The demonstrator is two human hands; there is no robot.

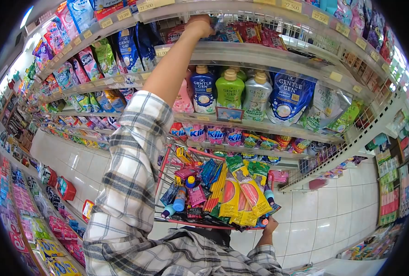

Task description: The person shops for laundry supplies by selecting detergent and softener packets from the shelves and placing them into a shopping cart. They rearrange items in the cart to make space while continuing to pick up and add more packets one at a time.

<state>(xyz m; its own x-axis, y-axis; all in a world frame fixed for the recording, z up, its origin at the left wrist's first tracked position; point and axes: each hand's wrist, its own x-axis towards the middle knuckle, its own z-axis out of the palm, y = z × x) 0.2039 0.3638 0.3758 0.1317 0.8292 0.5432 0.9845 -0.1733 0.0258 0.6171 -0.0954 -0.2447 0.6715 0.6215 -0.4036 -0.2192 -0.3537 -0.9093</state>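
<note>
My left hand reaches up to a high shelf, among red and blue sachets; its fingers are mostly hidden, so whether it grips a sachet cannot be told. Low on the right, my right hand is closed around the near edge of a wire shopping cart with red trim. Inside the cart lie several yellow packets, a blue-capped bottle, dark and pink sachets, and orange-yellow sticks or narrow packs.
Below the sachets stand a blue bottle, a green bottle, a silver bottle and a large blue pouch. Lower, Klin packs line a shelf. A metal rack end is right; red baskets sit on the tiled floor.
</note>
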